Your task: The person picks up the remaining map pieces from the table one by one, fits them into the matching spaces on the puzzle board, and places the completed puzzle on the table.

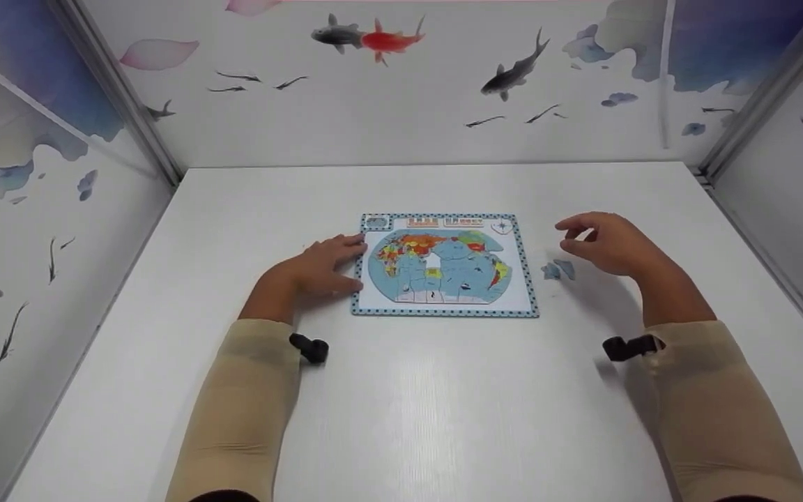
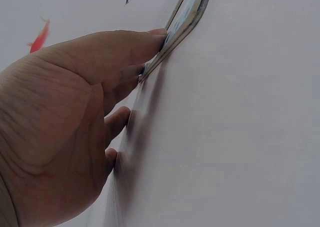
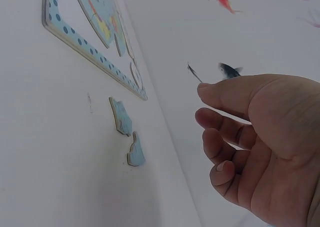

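Observation:
A world-map puzzle board [image 1: 445, 312] with a dotted blue border lies flat on the table. My left hand [image 1: 321, 266] rests at its left edge, thumb and fingers spread along the border. The left wrist view shows that thumb [image 2: 145, 44] touching the board's edge. To the right of the board, my right hand [image 1: 607, 244] hovers above the table with its fingers loosely bent and nothing between them. Below its fingertips lie two loose light-blue puzzle pieces [image 3: 121, 118]. Near the map's middle, a white gap [image 1: 433, 261] shows among the fitted pieces.
The white table [image 1: 429, 390] is enclosed by panels painted with fish. The back panel [image 1: 401, 118] rises behind the board, and side panels stand at left and right. A small black device [image 1: 311, 348] sits at the left wrist, another [image 1: 628, 347] at the right wrist.

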{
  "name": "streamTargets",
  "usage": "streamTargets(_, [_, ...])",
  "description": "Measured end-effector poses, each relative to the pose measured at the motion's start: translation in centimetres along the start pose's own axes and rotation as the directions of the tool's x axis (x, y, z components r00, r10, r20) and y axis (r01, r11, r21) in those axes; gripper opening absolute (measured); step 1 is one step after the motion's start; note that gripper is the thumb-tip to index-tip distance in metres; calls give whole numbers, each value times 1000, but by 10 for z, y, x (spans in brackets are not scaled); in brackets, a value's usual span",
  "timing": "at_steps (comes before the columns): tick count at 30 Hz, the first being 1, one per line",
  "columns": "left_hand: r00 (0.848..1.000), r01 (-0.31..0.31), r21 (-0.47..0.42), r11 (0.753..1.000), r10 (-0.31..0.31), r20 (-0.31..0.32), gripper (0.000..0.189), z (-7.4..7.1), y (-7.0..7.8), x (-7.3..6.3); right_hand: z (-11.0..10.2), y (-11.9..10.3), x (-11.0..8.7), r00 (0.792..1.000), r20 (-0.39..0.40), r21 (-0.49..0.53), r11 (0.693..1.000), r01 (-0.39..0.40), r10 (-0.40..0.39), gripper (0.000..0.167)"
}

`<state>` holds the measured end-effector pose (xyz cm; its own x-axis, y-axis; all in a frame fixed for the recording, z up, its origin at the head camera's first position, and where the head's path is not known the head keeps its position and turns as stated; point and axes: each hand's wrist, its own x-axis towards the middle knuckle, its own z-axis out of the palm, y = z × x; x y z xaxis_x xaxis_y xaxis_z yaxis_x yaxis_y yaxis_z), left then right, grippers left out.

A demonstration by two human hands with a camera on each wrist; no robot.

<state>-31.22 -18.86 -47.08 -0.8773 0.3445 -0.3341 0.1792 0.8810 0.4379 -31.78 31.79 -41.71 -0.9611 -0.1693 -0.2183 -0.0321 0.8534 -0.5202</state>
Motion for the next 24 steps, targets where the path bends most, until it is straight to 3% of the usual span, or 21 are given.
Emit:
streamTargets(11, [999,27,-22,999,-26,25,83,-1,-1,-2,0,29,2,999,49,6,1000,-5,5,55])
streamTargets(19, [999,32,-34,999,-31,24,83,-2,1,-4,11,38,7,991,115,-13,998,-63,64,58])
streamTargets(24, [998,52,-41,998,-51,23,83,-1,2,-4,15,41,9,989,133,-27,998,-59,62,60])
